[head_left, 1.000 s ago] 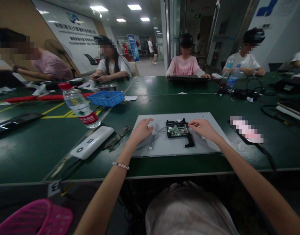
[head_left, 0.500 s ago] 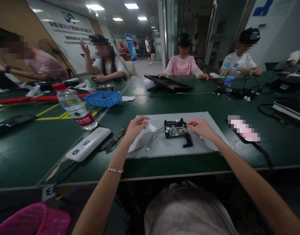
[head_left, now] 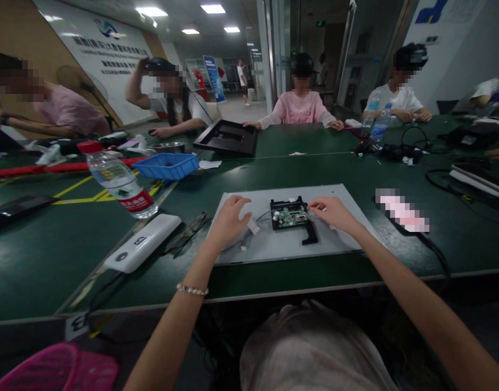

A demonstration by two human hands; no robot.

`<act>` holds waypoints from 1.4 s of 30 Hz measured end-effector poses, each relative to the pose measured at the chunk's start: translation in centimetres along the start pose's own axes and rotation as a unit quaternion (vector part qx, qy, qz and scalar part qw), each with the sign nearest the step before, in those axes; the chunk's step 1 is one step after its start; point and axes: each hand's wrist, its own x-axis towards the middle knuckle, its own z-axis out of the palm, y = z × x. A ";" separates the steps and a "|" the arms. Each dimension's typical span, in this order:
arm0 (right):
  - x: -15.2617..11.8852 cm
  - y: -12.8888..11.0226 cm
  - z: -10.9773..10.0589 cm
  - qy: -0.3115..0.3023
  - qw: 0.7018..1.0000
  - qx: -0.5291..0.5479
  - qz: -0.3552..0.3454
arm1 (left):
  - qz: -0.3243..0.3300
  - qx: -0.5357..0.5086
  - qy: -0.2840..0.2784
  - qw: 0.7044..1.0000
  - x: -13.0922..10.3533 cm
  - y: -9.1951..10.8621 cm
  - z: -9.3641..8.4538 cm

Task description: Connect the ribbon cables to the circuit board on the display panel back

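In front of me a flat light-grey panel [head_left: 269, 247] lies on the green table. On it sits a green circuit board [head_left: 289, 218] in a black plastic bracket [head_left: 310, 236]. Grey cables [head_left: 262, 219] with a white tag [head_left: 253, 226] run from the board's left side. My left hand [head_left: 233, 217] hovers over the panel's left part, thumb and fingers apart, close to the tag and holding nothing. My right hand [head_left: 330, 212] is at the bracket's right edge, its thumb and fingertips pinched together. Whatever is between those fingertips is too small to make out.
To the left are glasses [head_left: 187, 234], a white power bank [head_left: 143, 243], a water bottle [head_left: 119, 182] and a blue tray [head_left: 167, 165]. A phone [head_left: 401, 212] with a cable lies right. Across the table a person in pink [head_left: 300, 108] touches a black frame [head_left: 229, 137].
My left hand has opened away from the white tag, which now hangs lower beside it. My right hand stays at the bracket. Across the table, the black frame has moved left.
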 end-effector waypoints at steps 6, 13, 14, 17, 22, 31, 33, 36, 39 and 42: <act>-0.1 0.0 -0.1 -0.004 1.000 -0.011 -0.003 | 0.059 -0.005 -0.147 0.987 -0.2 1.3 -0.5; -0.1 0.0 0.0 -0.001 0.999 -0.033 -0.015 | 0.034 -0.033 -0.163 0.986 -0.5 -0.3 0.3; -0.1 0.0 0.0 -0.001 0.999 -0.038 -0.017 | 0.036 -0.032 -0.166 0.985 -0.5 -0.5 0.4; 0.0 0.0 0.0 -0.002 0.999 -0.047 -0.024 | 0.047 -0.031 -0.171 0.984 -0.4 -0.9 0.5; -0.1 -0.1 -0.1 -0.007 0.998 -0.059 -0.027 | 0.068 -0.020 -0.179 0.981 -0.5 -0.8 0.3; -0.3 -0.2 -0.2 -0.012 0.997 -0.069 -0.039 | 0.053 -0.027 -0.149 0.987 -0.6 0.6 -0.3; -0.3 -0.3 -0.2 -0.009 0.997 -0.066 -0.039 | 0.043 -0.029 -0.112 0.992 -0.5 0.7 -0.2; -0.2 -0.3 -0.2 -0.006 0.997 -0.061 -0.036 | 0.027 -0.006 -0.051 0.998 -0.2 0.3 0.0; -0.2 -0.2 -0.3 -0.002 0.998 -0.057 -0.035 | 0.019 0.040 -0.025 0.999 -0.1 -0.3 0.2; -0.2 0.3 -0.2 -0.015 0.999 -0.046 -0.022 | 0.015 0.082 -0.027 0.996 -0.1 -0.7 0.3</act>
